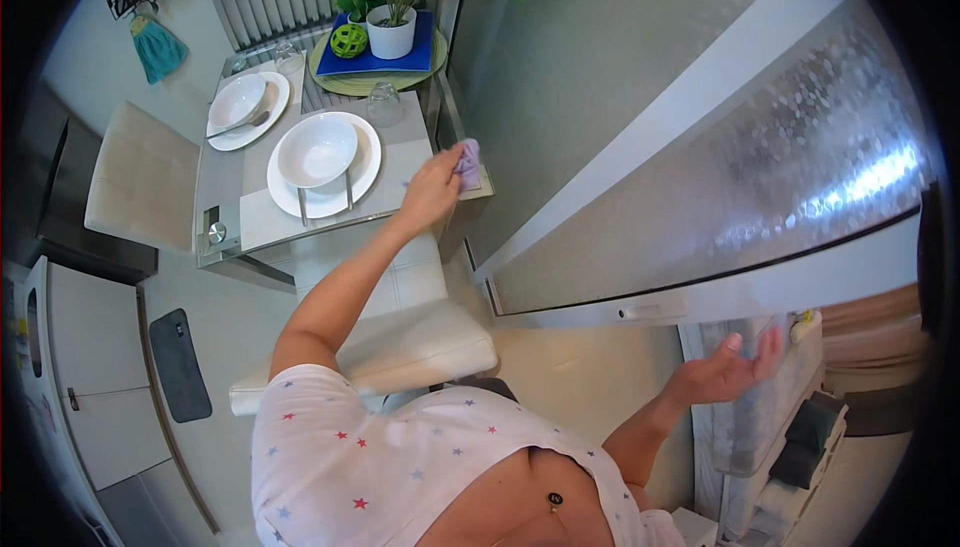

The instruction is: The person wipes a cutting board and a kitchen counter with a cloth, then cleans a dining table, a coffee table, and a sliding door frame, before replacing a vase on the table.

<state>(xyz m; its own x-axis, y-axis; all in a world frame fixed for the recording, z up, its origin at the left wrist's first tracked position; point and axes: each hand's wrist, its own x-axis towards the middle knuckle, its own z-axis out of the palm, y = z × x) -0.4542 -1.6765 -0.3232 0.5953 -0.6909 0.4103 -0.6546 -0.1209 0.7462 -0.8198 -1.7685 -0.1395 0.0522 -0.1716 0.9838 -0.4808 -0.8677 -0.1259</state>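
My left hand (pixel 431 190) grips a folded lilac cloth (pixel 468 162) at the right end of the dining table (pixel 218 204), just right of a white bowl (pixel 316 147) on a plate (pixel 369 173) with cutlery. An upside-down glass (pixel 384 104) stands behind that setting. My right hand (pixel 722 367) is raised with its fingers apart and nothing in it, just below the white lower rail of a frosted glass partition (pixel 610 202).
A second place setting (pixel 262 127) lies at the left, by a cream chair (pixel 140 175). Another cream seat (pixel 400 335) is before me. Plants in white pots (pixel 391 39) stand at the back. Cabinets (pixel 90 347) line the left; a bed (pixel 730 430) is at the lower right.
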